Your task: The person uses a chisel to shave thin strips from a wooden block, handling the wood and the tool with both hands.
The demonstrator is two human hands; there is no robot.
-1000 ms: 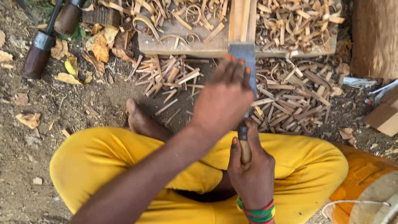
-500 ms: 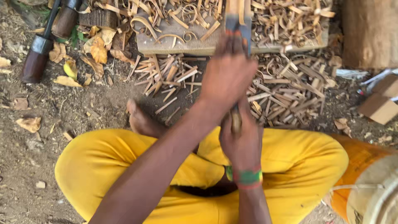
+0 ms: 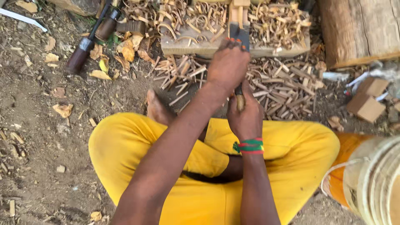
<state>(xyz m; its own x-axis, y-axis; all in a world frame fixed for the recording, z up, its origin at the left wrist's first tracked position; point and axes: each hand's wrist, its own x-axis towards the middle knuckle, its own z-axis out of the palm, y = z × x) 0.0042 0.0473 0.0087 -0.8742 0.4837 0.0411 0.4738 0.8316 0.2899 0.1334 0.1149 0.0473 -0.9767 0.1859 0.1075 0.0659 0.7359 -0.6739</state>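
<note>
Chisel blade (image 3: 239, 33) pushed forward beyond left grip (image 3: 228, 66).

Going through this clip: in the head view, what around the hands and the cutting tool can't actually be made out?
- Cutting edge of the blade: covered by the left hand.
- Tool handle: mostly wrapped by the right hand; only a short stretch shows.
- Wood strip under the blade: cut off by the top edge.
- Log: cut off by the top and right edges.
- Drum-like object at lower right: cut off by the frame corner.
</note>
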